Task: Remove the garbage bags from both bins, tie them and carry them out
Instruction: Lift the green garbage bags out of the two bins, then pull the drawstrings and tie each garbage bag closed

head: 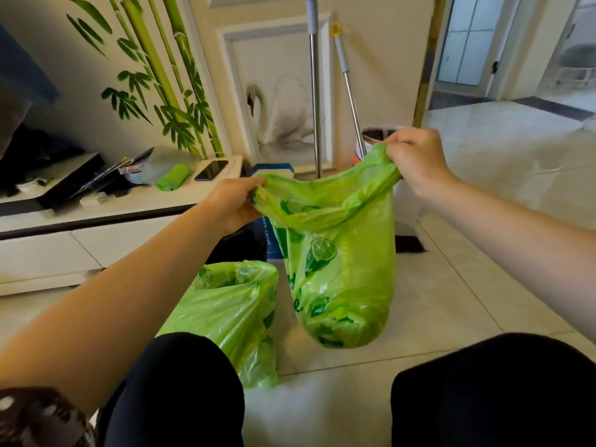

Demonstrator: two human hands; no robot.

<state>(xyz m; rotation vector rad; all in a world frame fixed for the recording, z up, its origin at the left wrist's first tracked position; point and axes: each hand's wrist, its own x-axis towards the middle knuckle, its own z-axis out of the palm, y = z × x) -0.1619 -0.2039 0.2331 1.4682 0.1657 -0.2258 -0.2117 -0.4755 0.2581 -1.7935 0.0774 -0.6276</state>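
Head view, near to far. Nearest, low in frame: two knees in dark trousers, a crouch over pale floor tiles [451, 301]. Near left, between knee and cabinet: first green bag [232, 304], slumped on the floor, mouth gaping and untied; risk of tipping and spilling if nudged by the left knee. Centre: second green bag [342, 272], hanging clear of the floor or barely above it, mouth stretched wide. Left hand [235, 204] with fingers clamped on the near-left rim; right hand [416, 159] with fingers bunched tight on the far-right rim. Thin film pulled taut between the two grips; likely tear at either pinch under a harder pull, or a drop if one grip slips before knotting. Farther: blue bin [274, 171] behind the held bag; second bin [375, 137] far right, beside two leaning mop handles [316, 108], liable to be knocked over in standing up.
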